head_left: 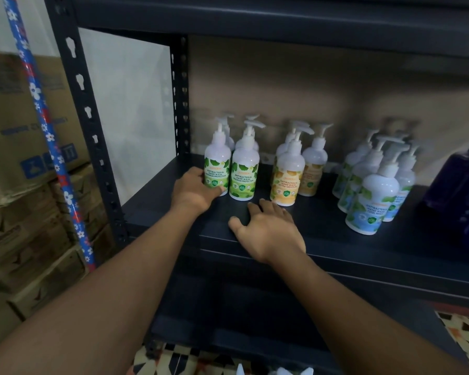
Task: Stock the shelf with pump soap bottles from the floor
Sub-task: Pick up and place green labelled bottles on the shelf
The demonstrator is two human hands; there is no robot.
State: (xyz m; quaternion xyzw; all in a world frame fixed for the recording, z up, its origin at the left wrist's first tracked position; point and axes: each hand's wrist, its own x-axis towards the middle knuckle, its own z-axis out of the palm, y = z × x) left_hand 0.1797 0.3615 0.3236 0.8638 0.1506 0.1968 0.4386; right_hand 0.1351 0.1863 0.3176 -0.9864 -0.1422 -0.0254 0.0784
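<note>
Shelf-stocking scene, head view; left hand (194, 192) extended onto dark shelf (322, 220), fingers (201, 174) curled round lower body of green-label pump bottle (217, 165), thumb across foot of its label; bottle upright at left end of front row, base on shelf board; second green-label bottle (243, 173) upright just to its right, sides touching or nearly so, contact not resolvable; further white pump heads visible behind both; right hand (268, 230) palm-down on front part of same shelf board, fingers straight and spread, holding nothing, tips just short of yellow-label bottles (286, 181); yellow-label group upright mid-shelf, apart from green pair; blue-label bottles (371, 197) clustered upright further right, nearer front edge; dark blue container (456, 185) at far right, blurred. Perforated metal upright (92, 123) framing shelf on left; stacked cardboard boxes (19, 163) beyond it; pole wrapped in floral blue paper (45, 123) slanting in front of boxes; patterned floor (466, 334) below shelf at lower right; white pump tops (282, 371) just showing at bottom edge of view, bodies out of frame.
</note>
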